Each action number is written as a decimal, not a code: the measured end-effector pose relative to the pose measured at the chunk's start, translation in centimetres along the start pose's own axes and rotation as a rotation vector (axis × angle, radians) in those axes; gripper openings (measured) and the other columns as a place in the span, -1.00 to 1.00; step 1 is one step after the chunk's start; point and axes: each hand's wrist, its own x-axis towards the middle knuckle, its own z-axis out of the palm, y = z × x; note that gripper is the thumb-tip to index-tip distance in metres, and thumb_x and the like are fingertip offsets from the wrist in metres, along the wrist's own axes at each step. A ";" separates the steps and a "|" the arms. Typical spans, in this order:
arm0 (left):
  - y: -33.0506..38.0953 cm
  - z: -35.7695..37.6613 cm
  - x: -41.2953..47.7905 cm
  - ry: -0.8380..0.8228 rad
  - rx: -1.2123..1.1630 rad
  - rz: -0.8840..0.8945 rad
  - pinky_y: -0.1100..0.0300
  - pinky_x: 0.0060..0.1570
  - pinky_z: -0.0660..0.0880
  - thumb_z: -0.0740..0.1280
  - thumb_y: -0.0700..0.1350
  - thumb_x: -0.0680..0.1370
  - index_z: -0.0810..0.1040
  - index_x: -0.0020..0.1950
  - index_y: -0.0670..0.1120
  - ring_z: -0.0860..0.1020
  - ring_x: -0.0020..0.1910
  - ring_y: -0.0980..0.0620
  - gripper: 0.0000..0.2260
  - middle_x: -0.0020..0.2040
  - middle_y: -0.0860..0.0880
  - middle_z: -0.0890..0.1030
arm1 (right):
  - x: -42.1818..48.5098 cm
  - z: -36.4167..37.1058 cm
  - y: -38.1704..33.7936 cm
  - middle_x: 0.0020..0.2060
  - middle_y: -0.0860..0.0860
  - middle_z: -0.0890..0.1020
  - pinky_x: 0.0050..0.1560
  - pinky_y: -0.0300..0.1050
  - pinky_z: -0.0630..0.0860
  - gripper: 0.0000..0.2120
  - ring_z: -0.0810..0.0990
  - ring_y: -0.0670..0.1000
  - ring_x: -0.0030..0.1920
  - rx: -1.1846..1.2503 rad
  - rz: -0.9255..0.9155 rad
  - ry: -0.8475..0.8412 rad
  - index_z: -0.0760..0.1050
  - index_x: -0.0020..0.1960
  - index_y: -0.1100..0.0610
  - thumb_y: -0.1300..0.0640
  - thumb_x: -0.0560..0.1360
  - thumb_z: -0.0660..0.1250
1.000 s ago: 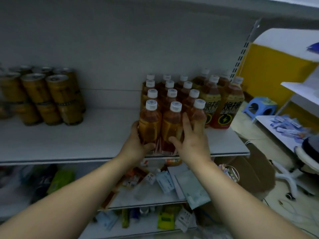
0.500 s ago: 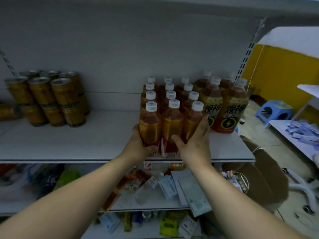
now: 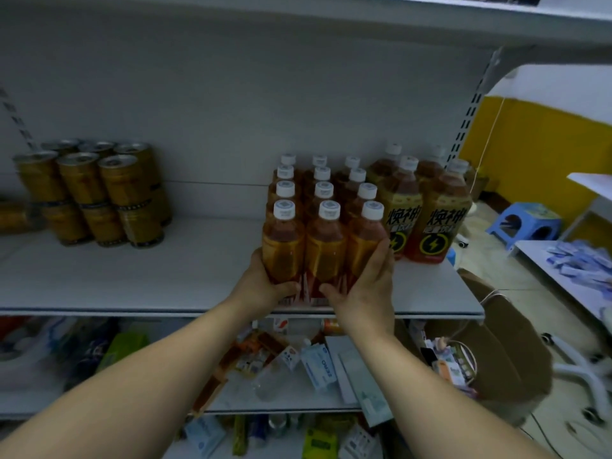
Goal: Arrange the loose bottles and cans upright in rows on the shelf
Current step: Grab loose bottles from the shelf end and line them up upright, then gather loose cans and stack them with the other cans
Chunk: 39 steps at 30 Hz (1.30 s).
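Bottles (image 3: 326, 246) partly hidden behind left hand (image 3: 265, 288), right hand (image 3: 367, 286).

Glossy clear plastic bottles (image 3: 324, 233), shiny metal cans (image 3: 96, 193), matt painted shelf (image 3: 132, 279).

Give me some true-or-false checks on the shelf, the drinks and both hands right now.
1. The left hand and right hand both hold the front row of small white-capped amber plastic bottles. True.
2. Those bottles lie on their sides. False: they stand upright in three columns.
3. Gold metal cans sit stacked two high at the left of the white metal shelf. True.
4. Larger bottles stand left of the small ones. False: the larger lightning-label bottles stand on their right.
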 end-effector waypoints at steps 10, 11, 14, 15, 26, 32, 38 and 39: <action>5.2 -5.0 -1.8 -0.166 0.273 -0.046 0.13 0.25 0.29 0.51 0.07 0.35 -0.07 0.53 0.06 0.29 0.40 -0.09 -0.05 0.49 -0.06 0.24 | 2.4 -4.1 -2.4 0.51 0.07 0.08 0.43 0.14 0.19 -0.03 0.10 0.13 0.49 0.096 -0.094 0.032 -0.07 0.51 -0.08 -0.27 0.31 0.43; 5.9 -5.8 -2.3 -0.164 0.290 -0.036 0.09 0.29 0.28 0.49 0.08 0.36 -0.08 0.53 0.07 0.27 0.42 -0.10 -0.06 0.51 -0.07 0.19 | 3.1 -4.8 -3.1 0.53 0.06 0.03 0.45 0.11 0.13 -0.04 0.04 0.13 0.51 0.042 -0.124 0.022 -0.08 0.52 -0.07 -0.30 0.33 0.39; 8.0 -8.5 -4.0 -0.147 0.417 0.014 0.13 0.26 0.28 0.44 0.15 0.39 -0.06 0.53 0.07 0.27 0.42 -0.09 -0.11 0.53 -0.05 0.14 | 5.2 -6.8 -6.3 0.53 0.08 0.09 0.42 0.07 0.13 -0.11 0.06 0.14 0.50 -0.106 -0.225 -0.041 0.02 0.53 0.00 -0.36 0.37 0.30; 8.5 -9.5 -4.5 -0.141 0.486 0.039 0.15 0.23 0.29 0.43 0.16 0.40 -0.05 0.53 0.07 0.29 0.41 -0.08 -0.13 0.53 -0.04 0.15 | 5.7 -7.3 -7.6 0.50 0.09 0.16 0.39 0.05 0.18 -0.14 0.13 0.15 0.48 -0.149 -0.254 -0.082 0.09 0.51 0.01 -0.36 0.38 0.29; 5.6 -25.1 -10.9 -0.028 0.800 0.102 0.19 0.30 0.25 0.37 0.19 0.44 0.06 0.52 0.04 0.27 0.42 0.01 -0.23 0.51 0.01 0.18 | 3.5 -1.7 -26.4 0.39 0.08 0.40 0.26 -0.05 0.39 -0.29 0.40 0.13 0.34 -0.204 -0.499 -0.404 0.29 0.45 0.04 -0.29 0.42 0.31; -1.3 -37.9 -15.1 0.032 0.805 -0.056 0.12 0.39 0.16 0.35 0.19 0.45 0.03 0.52 0.09 0.13 0.48 0.03 -0.25 0.54 0.04 0.09 | -2.3 7.9 -38.9 0.20 0.02 0.55 0.00 -0.06 0.47 -0.43 0.53 0.08 0.11 -0.108 -0.626 -0.532 0.40 0.31 -0.04 -0.30 0.41 0.31; -7.5 -49.8 -18.5 0.056 0.815 -0.141 0.13 0.39 0.13 0.33 0.18 0.47 0.05 0.52 0.08 0.11 0.49 0.03 -0.28 0.54 0.03 0.09 | -6.9 17.0 -48.9 0.34 0.03 0.46 -0.01 -0.10 0.41 -0.29 0.47 0.09 0.25 -0.097 -0.634 -0.616 0.31 0.43 -0.01 -0.35 0.40 0.28; -8.4 -51.5 -18.9 0.062 0.805 -0.161 0.13 0.40 0.15 0.34 0.18 0.47 0.06 0.52 0.07 0.11 0.49 0.02 -0.28 0.54 0.03 0.09 | -7.5 18.3 -50.2 0.36 0.03 0.45 -0.02 -0.10 0.39 -0.29 0.45 0.10 0.28 -0.093 -0.635 -0.635 0.29 0.44 -0.01 -0.35 0.41 0.28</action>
